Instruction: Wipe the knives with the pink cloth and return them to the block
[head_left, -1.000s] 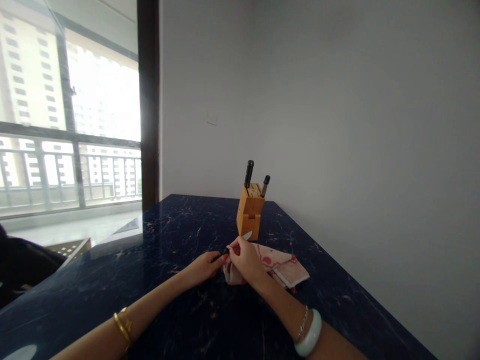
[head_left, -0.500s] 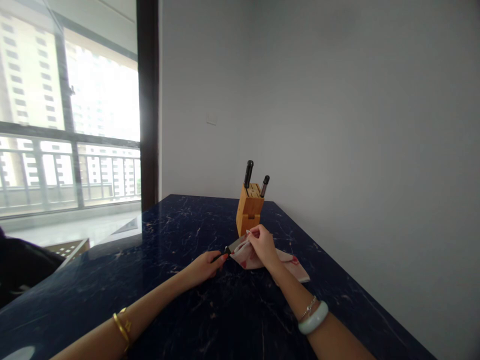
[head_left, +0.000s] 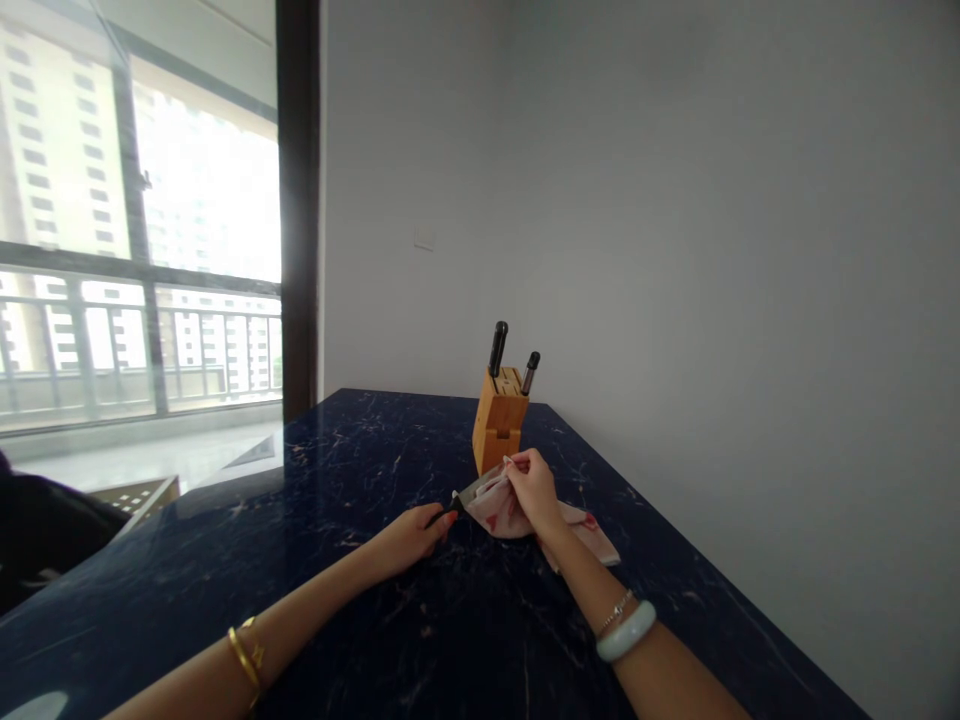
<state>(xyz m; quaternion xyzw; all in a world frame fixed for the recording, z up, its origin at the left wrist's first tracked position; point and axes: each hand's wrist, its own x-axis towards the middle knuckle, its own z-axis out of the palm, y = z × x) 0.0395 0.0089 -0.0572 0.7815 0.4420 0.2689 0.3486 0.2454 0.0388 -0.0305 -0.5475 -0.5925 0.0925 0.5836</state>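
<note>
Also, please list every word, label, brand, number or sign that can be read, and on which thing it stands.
No text can be read here.
Knife, cloth, wooden knife block: no lettering that I can make out.
Dark item at the left edge: a pale mark, too blurred to tell whether it is lettering.

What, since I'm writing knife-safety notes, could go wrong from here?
The right hand holds a pinkish-white, red-patterned cloth at the knife's silver metal blade; if the cloth slips, that hand might get nicked.
The left hand grips the slim black handle; a loosened grip could let the blade twist.
The blade seems close to the slotted light-brown wooden knife block and might bump it.
</note>
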